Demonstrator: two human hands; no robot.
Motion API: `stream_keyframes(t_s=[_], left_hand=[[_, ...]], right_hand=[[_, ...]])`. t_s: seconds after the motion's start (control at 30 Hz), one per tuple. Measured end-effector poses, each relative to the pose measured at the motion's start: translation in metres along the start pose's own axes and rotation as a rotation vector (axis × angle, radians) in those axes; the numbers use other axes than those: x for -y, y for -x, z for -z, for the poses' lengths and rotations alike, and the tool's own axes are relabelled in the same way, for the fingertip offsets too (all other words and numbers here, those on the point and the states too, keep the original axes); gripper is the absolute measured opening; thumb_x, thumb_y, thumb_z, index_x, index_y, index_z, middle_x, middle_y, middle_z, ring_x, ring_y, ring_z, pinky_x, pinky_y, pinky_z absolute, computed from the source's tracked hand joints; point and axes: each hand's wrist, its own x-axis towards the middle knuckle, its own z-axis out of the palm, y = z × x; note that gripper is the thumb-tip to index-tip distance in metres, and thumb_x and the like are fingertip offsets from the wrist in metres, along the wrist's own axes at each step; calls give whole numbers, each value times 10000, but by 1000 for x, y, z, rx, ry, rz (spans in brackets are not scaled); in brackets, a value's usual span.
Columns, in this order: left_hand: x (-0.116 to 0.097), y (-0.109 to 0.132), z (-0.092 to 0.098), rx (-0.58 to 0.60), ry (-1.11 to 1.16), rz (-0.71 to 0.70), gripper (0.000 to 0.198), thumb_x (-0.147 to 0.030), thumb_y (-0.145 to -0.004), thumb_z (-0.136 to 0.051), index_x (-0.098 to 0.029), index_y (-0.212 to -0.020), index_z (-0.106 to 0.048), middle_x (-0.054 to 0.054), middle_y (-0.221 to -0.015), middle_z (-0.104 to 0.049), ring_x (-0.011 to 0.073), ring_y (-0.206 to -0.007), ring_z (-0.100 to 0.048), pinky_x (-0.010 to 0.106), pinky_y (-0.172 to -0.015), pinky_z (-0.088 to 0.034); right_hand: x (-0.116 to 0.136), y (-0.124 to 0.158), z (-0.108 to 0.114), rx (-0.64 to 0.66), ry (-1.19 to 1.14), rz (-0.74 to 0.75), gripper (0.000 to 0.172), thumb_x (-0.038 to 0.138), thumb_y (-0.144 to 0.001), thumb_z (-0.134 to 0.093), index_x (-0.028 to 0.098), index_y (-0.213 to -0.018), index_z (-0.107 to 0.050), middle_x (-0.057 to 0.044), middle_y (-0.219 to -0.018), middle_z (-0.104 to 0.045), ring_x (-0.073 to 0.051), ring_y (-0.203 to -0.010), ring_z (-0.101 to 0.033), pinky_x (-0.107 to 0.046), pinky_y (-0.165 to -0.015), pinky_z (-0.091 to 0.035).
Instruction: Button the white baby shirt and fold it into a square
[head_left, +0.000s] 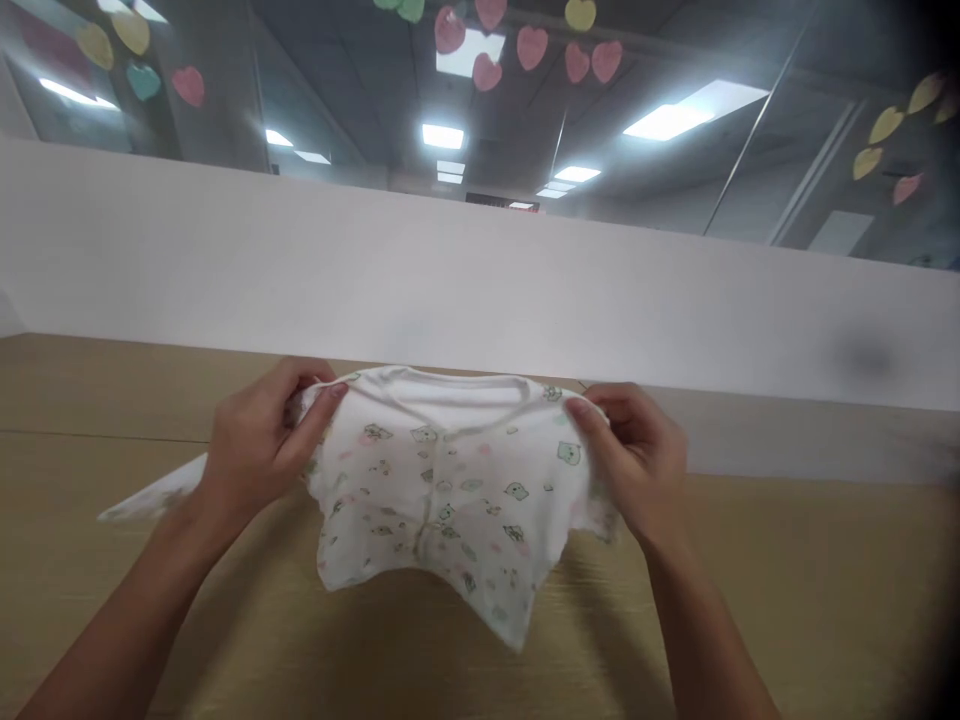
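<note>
A small white baby shirt (442,490) with a print of little green and pink figures hangs spread between my hands, its front toward me and its neckline at the top. My left hand (262,430) pinches the shoulder on the left, thumb in front. The opposite shoulder is gripped the same way by my right hand (637,450). Below, the hem falls unevenly, with one corner dipping lower right of the middle. Parts of both sleeves are hidden behind my hands.
Under the shirt lies a wood-toned tabletop (360,660). A piece of white printed cloth (154,495) shows beside my left forearm. Behind the table rises a low white wall (375,270), topped by glass with heart-shaped paper notes (532,48).
</note>
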Motion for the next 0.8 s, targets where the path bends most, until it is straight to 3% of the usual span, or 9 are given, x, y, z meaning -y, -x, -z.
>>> stream_keyframes(t_s=[0.1,0.3,0.53,0.8], left_hand=[[-6,-2,11,56,-71,-64,168,-364,-827,-508,-204,-826,-559,-47,-589,-529,79,-460,-426,202,-491,-332],[1,6,16,182,-158,-36,244,-436,-840,-450,-213,-845,-550,-25,-652,-591,101,-501,-484,218,-515,-349],[1,8,16,274,-93,23,318,-521,-820,-382,-240,-836,-532,-37,-553,-545,103,-394,-395,229,-472,-313],[1,6,24,425,-7,65,297,-514,-813,-407,-255,-878,-536,-54,-519,-511,111,-374,-383,227,-450,-290]], right_hand=[[5,1,6,-51,165,50,199,378,-764,-610,181,-737,-594,31,-542,-452,-76,-473,-375,-201,-427,-295],[5,0,15,13,414,150,305,441,-763,-601,175,-613,-585,35,-475,-388,-67,-451,-318,-209,-440,-268],[-1,-6,26,314,483,96,543,628,-704,-561,168,-452,-421,29,-439,-272,-66,-433,-224,-234,-401,-167],[8,-2,36,348,437,80,488,568,-728,-578,178,-464,-449,23,-461,-298,-69,-439,-236,-227,-389,-155]])
